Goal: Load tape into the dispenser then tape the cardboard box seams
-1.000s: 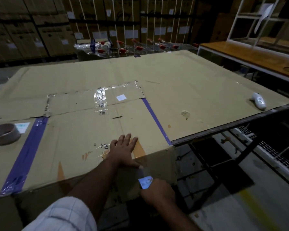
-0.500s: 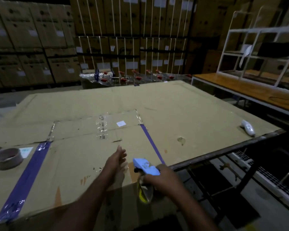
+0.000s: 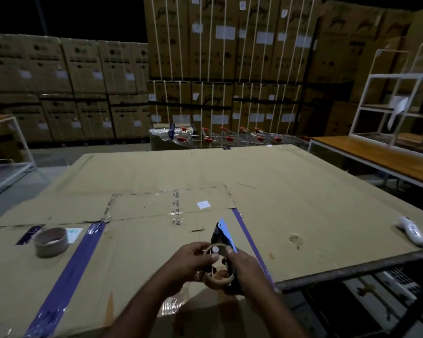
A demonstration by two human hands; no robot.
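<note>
Over the near edge of the flattened cardboard box [image 3: 137, 259] I hold a blue and black tape dispenser [image 3: 222, 234] with both hands. My right hand [image 3: 244, 267] grips its handle from the right. My left hand [image 3: 193, 261] pinches a thin brown ring, an almost bare tape core [image 3: 219, 276], seated on the dispenser's hub. A fuller brown tape roll [image 3: 51, 241] lies on the box at the left. Blue tape strips [image 3: 71, 276] run along the box seams.
A white handheld device [image 3: 412, 230] lies near the table's right edge. The dark metal table edge [image 3: 352, 269] drops off at the right. Stacked cartons [image 3: 220, 57], shopping trolleys [image 3: 225, 136] and a wooden bench with a white rack [image 3: 386, 152] stand behind.
The dispenser came up from below the box's front face to above its top. My left hand left the box and joined the right on the dispenser's tape core. The camera tilted up.
</note>
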